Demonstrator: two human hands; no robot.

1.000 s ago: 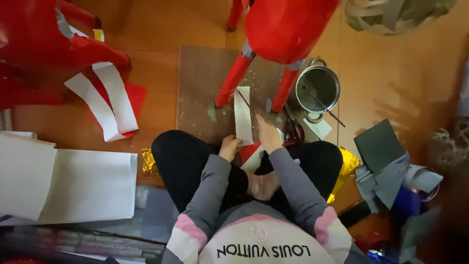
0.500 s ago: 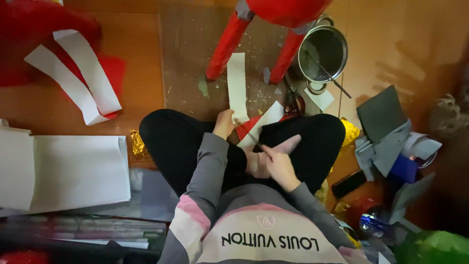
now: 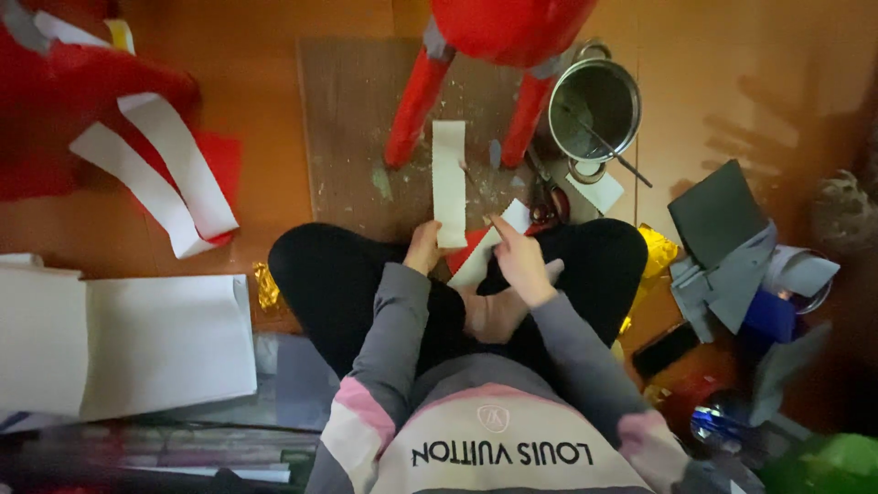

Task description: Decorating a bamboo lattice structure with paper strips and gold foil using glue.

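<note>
I sit cross-legged on the floor, seen from above. My left hand [image 3: 423, 249] pinches the near end of a long white paper strip [image 3: 448, 178] that lies stretched away from me on a brown board [image 3: 347, 128]. My right hand [image 3: 523, 263] rests beside it, index finger stretched onto a second, slanted white strip [image 3: 485, 252] that lies over a red paper piece [image 3: 465, 245] at my knees. Both hands are close together above my black trouser legs.
Two red stool legs [image 3: 416, 105] stand on the board beyond the strip. A metal pot [image 3: 594, 105] with a stick in it and scissors [image 3: 549, 197] lie at the right. White sheets [image 3: 165, 343] lie left, white strips on red paper [image 3: 174, 174] far left, grey sheets [image 3: 722, 242] right.
My right hand has come forward from my lap onto the slanted strip. The left hand has kept its hold on the long strip. The view has shifted slightly.
</note>
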